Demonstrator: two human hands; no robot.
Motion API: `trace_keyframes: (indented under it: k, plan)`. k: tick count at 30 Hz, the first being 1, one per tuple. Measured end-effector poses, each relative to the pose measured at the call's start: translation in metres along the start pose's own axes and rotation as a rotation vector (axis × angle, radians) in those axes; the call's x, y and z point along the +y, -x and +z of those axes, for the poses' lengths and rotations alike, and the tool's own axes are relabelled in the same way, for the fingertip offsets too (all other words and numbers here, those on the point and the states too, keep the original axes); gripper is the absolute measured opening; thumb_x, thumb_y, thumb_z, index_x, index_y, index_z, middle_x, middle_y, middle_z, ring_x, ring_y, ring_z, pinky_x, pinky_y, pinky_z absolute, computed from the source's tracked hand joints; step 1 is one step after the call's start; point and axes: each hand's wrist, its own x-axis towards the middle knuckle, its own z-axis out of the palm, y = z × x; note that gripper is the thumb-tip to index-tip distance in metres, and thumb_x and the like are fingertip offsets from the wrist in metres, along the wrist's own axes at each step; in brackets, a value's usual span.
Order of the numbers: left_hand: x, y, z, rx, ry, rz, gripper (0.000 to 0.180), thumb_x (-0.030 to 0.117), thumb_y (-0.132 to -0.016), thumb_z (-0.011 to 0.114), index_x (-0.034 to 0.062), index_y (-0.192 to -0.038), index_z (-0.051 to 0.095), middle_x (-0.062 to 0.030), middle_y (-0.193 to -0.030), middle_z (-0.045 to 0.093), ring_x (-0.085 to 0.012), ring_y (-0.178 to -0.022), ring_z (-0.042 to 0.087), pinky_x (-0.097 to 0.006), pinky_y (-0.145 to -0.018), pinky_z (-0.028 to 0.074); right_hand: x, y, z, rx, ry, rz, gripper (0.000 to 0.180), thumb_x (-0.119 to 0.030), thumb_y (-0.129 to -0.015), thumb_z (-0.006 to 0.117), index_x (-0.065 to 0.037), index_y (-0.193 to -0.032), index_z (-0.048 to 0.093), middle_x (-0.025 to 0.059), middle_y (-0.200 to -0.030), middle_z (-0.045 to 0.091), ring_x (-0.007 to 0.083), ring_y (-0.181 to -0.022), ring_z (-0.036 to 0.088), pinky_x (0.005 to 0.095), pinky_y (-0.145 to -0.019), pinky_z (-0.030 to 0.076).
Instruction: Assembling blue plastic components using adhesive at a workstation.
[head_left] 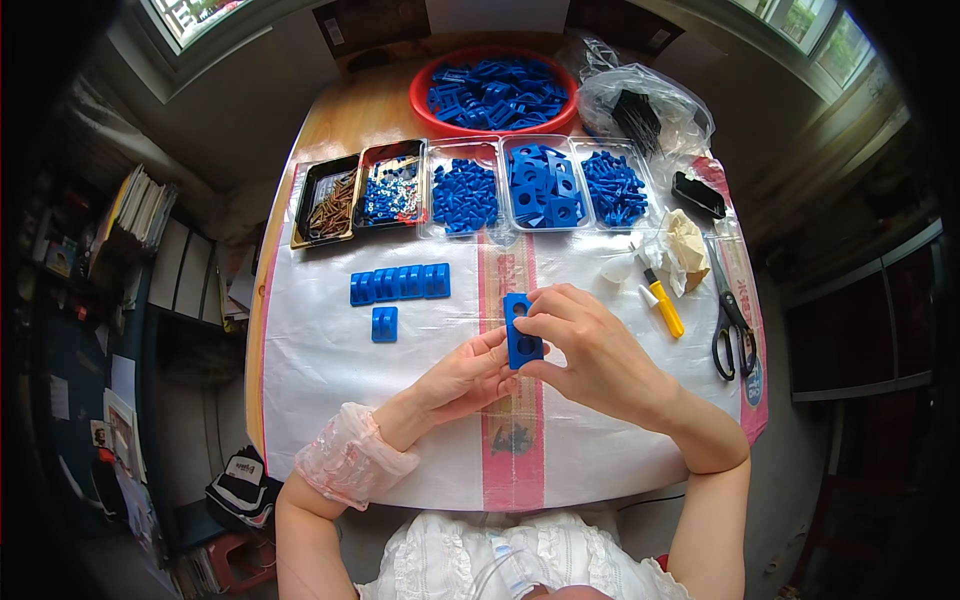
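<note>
A blue plastic plate with round holes (522,345) stands upright between my two hands, over the middle of the table. My left hand (470,375) grips its left and lower side with the fingers. From the right, my right hand (590,345) pinches it, thumb low and fingers near the top. Left of my hands lies a row of blue ribbed plastic pieces (400,284), side by side. One more blue ribbed piece (384,325) rests just below that row.
Behind stand trays of brown screws (335,212), small metal and blue parts (392,190), blue pegs (464,195), holed blue plates (545,190) and blue plugs (615,190). A red basin (420,112) is farther back. Scissors (733,330) and a yellow-handled screwdriver (665,310) lie right.
</note>
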Motion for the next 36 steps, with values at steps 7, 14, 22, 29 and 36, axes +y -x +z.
trace_keyframes:
  k: [7,14,22,29,36]
  plan:
    - [0.0004,0.0004,0.0013,-0.006,0.006,0.005,0.042,0.021,-0.1,0.056,0.0089,-0.138,0.045,-0.0084,-0.127,0.059,-0.0096,-0.106,0.06,-0.022,-0.085,0.053,0.0004,0.0003,0.0008,0.012,0.0,-0.006,0.032,-0.005,-0.067,0.076,0.001,-0.097,0.066,0.0121,-0.094,0.057,0.0292,-0.096,0.055,0.04,-0.089,0.046]
    - [0.0008,0.0,0.0026,0.005,-0.004,0.001,0.042,0.021,-0.1,0.057,0.0085,-0.138,0.045,-0.0082,-0.127,0.059,-0.0093,-0.107,0.06,-0.022,-0.084,0.053,0.0,0.0003,-0.0002,0.007,0.012,-0.014,0.032,-0.005,-0.066,0.076,0.001,-0.097,0.066,0.012,-0.093,0.057,0.0291,-0.095,0.055,0.0399,-0.088,0.046]
    - [-0.0004,-0.0002,0.0001,-0.006,0.008,0.001,0.042,0.022,-0.1,0.056,0.0085,-0.138,0.045,-0.0079,-0.128,0.059,-0.0094,-0.107,0.06,-0.022,-0.084,0.052,0.0006,0.0007,0.0004,0.007,0.011,-0.009,0.031,-0.005,-0.066,0.075,0.001,-0.095,0.066,0.012,-0.093,0.057,0.0289,-0.094,0.055,0.0398,-0.087,0.046]
    - [0.0006,0.0006,0.0023,0.003,-0.01,-0.005,0.041,0.022,-0.1,0.056,0.0092,-0.138,0.046,-0.0076,-0.127,0.059,-0.0096,-0.108,0.06,-0.023,-0.085,0.052,-0.0017,0.0004,-0.0001,0.008,0.012,-0.007,0.032,-0.005,-0.067,0.075,0.001,-0.097,0.066,0.012,-0.094,0.058,0.0291,-0.096,0.056,0.0397,-0.088,0.046]
    - [0.0016,0.0007,0.0033,-0.005,-0.007,-0.008,0.041,0.023,-0.1,0.056,0.0092,-0.137,0.046,-0.0072,-0.126,0.06,-0.0095,-0.107,0.06,-0.023,-0.085,0.052,-0.0037,0.0006,-0.0009,0.003,0.023,-0.008,0.032,-0.006,-0.066,0.075,0.001,-0.096,0.065,0.0126,-0.095,0.058,0.0296,-0.097,0.056,0.0399,-0.089,0.046]
